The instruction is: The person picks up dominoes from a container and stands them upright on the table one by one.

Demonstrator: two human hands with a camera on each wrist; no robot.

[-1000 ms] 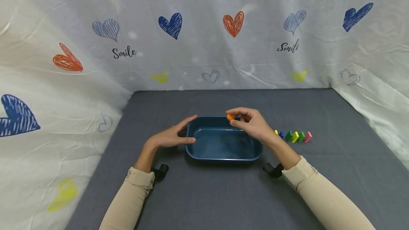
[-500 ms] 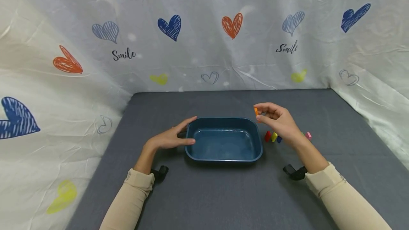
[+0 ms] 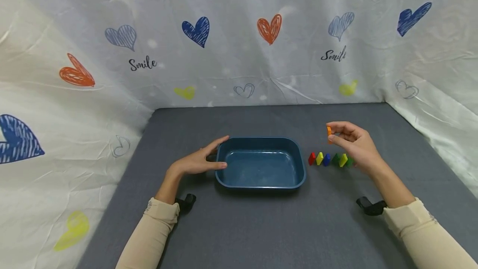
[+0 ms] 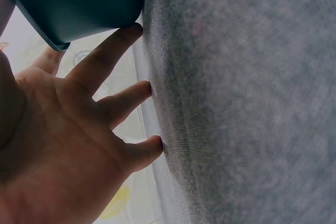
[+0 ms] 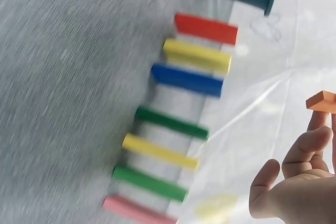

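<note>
My right hand point(image 3: 356, 144) pinches an orange domino point(image 3: 329, 134) between thumb and fingertips, above and behind a row of upright dominoes. From left to right the row has a red domino point(image 3: 311, 158), a yellow one point(image 3: 319, 158), a blue one point(image 3: 327, 160), then green, yellow, green and pink; the right wrist view shows the pink domino point(image 5: 139, 211), hidden by my hand in the head view. With fingers spread and fairly straight, my left hand point(image 3: 198, 161) rests at the left end of a dark teal rectangular dish point(image 3: 261, 187), its thumb over the rim.
The grey cloth-covered table point(image 3: 239, 227) extends around the dish and dominoes. A white curtain point(image 3: 224, 65) printed with hearts hangs behind and at the sides. The widest gap in the row lies between the blue domino and the neighbouring green domino point(image 5: 170, 123).
My right hand has carried the orange domino rightward from over the dish to behind the row. The row's left end came into sight as the hand passed. My left hand stays at the dish.
</note>
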